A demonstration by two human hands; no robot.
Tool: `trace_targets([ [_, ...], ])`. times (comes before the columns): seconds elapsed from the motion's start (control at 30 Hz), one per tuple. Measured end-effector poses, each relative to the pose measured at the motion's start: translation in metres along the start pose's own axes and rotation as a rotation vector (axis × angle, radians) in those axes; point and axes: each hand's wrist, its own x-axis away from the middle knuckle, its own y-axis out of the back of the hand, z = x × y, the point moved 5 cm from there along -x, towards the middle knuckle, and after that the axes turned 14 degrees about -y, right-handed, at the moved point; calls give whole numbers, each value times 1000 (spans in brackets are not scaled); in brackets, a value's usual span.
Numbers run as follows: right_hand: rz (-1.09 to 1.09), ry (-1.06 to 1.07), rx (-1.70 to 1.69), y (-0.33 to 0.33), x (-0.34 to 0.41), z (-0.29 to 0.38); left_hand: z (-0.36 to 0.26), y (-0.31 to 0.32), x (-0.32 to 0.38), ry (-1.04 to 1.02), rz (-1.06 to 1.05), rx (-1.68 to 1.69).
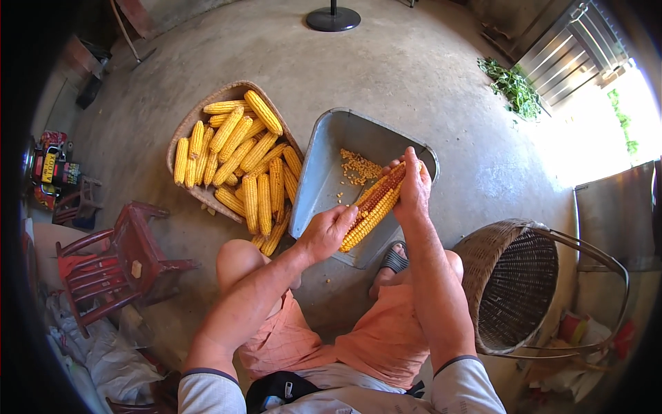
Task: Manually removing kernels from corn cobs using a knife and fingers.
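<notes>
An ear of dried corn (pixel 373 209), with a reddish strip bare of kernels along it, is held between both hands. My left hand (pixel 328 233) grips its lower left end, thumb on top. My right hand (pixel 414 186) is wrapped around the upper right end, its fingers partly hidden. Beneath the ear stands a grey metal pan (pixel 319 171) with raised sides. Loose yellow kernels (pixel 359 166) lie on its bottom. To the left, close beside the pan, a woven basket (pixel 177 132) is heaped with yellow corn ears (pixel 238 134); some ears at its near side reach past the rim.
A large wicker basket with a handle (pixel 509 290) lies tipped at the right. A small red wooden chair (pixel 137 259) lies at the left, near white sacks (pixel 108 357). Green leaves (pixel 512 88) lie by the bright doorway. A black round stand base (pixel 333 19) is far ahead.
</notes>
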Motion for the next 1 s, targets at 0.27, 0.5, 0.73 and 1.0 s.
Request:
trace_targets([
  [0.27,4,-4,27,0,1,-7,-8,-5,-4,31,66,-121],
  [0.5,29,31,37,-3,4,2,-7,2,-6,58,-26,4],
  [0.73,0,52,-64,3,1,10,-6,-1,0,-57,36,28],
  [1.0,-13,32,-48,6,0,8,-20,2,-2,171,8,257],
])
